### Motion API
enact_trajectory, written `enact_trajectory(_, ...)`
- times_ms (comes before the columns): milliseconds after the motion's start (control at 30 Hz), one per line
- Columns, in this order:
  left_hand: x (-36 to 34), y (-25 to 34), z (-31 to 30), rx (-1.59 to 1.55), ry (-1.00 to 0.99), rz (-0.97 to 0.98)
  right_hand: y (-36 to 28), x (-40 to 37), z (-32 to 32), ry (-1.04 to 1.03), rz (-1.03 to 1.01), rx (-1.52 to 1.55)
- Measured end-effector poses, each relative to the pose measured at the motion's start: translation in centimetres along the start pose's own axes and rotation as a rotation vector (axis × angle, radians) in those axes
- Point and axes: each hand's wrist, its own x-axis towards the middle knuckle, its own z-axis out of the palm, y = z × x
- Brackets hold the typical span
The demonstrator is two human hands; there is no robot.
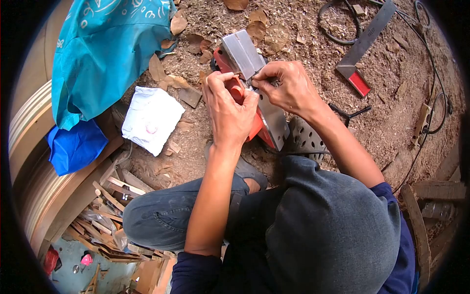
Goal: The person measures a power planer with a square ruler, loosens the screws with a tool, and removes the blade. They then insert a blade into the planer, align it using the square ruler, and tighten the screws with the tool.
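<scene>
A red power tool with flat metal plates (244, 54), which looks like a hand planer, lies upside down on the ground between my feet and the leaves. My left hand (229, 100) is wrapped round its red body on the left side, thumb and fingers near the middle gap. From the right, my right hand (284, 84) reaches to the same gap between the plates, thumb and fingers pinched together. Whatever small part sits in that pinch is hidden by the fingertips.
A square with a red handle (360, 83) lies at the upper right, near a black cable (434, 68). To the left are a white cloth bag (152, 120), a teal cloth (103, 59) and a blue bag (77, 146). Wood scraps (110, 201) lie lower left.
</scene>
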Motion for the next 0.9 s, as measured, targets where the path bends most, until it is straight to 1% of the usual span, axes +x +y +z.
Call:
enact_trajectory(67,-0.1,-0.1,0.0,0.002,0.003,0.010,0.0,0.0,-0.1,0.000,0.002,0.003)
enact_trajectory(133,0.0,-0.5,-0.2,-0.083,-0.031,-0.060,-0.1,0.1,-0.4,-0.043,0.046,0.021)
enact_trajectory(167,0.1,-0.6,-0.2,-0.082,-0.030,-0.056,0.2,0.3,-0.6,-0.040,0.043,0.021)
enact_trajectory(233,0.1,-0.8,-0.4,-0.029,-0.037,0.000,0.8,0.5,-0.7,-0.075,-0.070,0.039)
enact_trajectory(267,0.0,-0.8,-0.5,-0.026,-0.044,0.000,1.0,0.4,-0.6,-0.073,-0.066,0.044)
enact_trajectory(333,0.0,-0.8,-0.6,-0.097,-0.095,-0.099,1.0,0.5,-0.6,-0.064,-0.144,0.017)
enact_trajectory(367,0.0,-0.8,-0.6,-0.098,-0.096,-0.097,1.0,0.4,-0.6,-0.062,-0.143,0.016)
enact_trajectory(433,0.2,-0.8,-0.4,-0.038,-0.047,-0.013,0.8,0.3,-0.4,-0.021,-0.120,0.022)
enact_trajectory(533,0.1,-0.9,-0.2,-0.015,-0.021,0.009,0.5,0.2,-0.2,-0.006,-0.058,0.016)
enact_trajectory(633,0.1,-0.9,-0.2,-0.071,-0.041,-0.047,0.5,0.4,-0.1,-0.005,-0.006,0.034)
enact_trajectory(733,0.2,-0.7,-0.2,-0.079,-0.047,-0.094,-0.1,0.4,-0.4,-0.020,-0.005,0.027)
enact_trajectory(900,0.2,-0.4,-0.1,-0.041,-0.017,-0.052,-0.1,0.4,-0.2,-0.025,-0.011,-0.015)
